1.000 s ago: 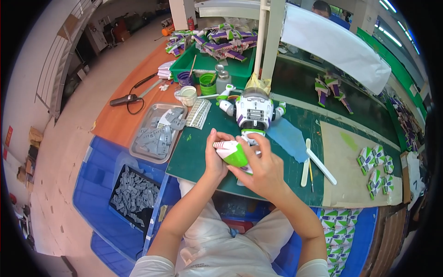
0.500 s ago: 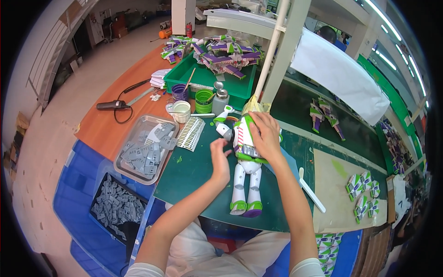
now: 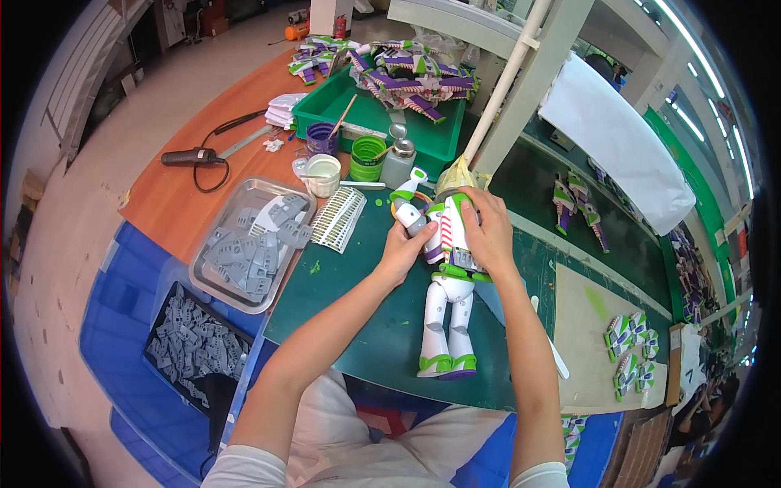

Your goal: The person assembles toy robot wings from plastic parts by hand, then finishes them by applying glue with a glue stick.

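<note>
A white, green and purple toy astronaut figure [image 3: 447,301] lies on its back panel or front, I cannot tell which, legs pointing toward me on the green work mat [image 3: 350,317]. My left hand [image 3: 404,250] is closed on the side of its torso, thumb against the edge beside the bent toy arm. Over the upper body and far side, my right hand [image 3: 486,232] is wrapped round the torso, fingers covering part of it. The head end is hidden by that hand and a yellowish bag [image 3: 462,176]. A white strip-like stick [image 3: 560,358] lies beside my right forearm.
At left are a metal tray [image 3: 195,276] of grey parts, a slotted cream sheet [image 3: 340,218], a white cup [image 3: 323,177], green pot [image 3: 366,163], purple pot [image 3: 321,140] and metal-topped bottle [image 3: 399,165]. Behind is a green bin [image 3: 309,110] of toy wings. A post [image 3: 508,89] rises beyond.
My left hand has moved right and closed on the figure's side. The figure has turned slightly, and my right hand has shifted round its far side. The whole view has shifted a little.
</note>
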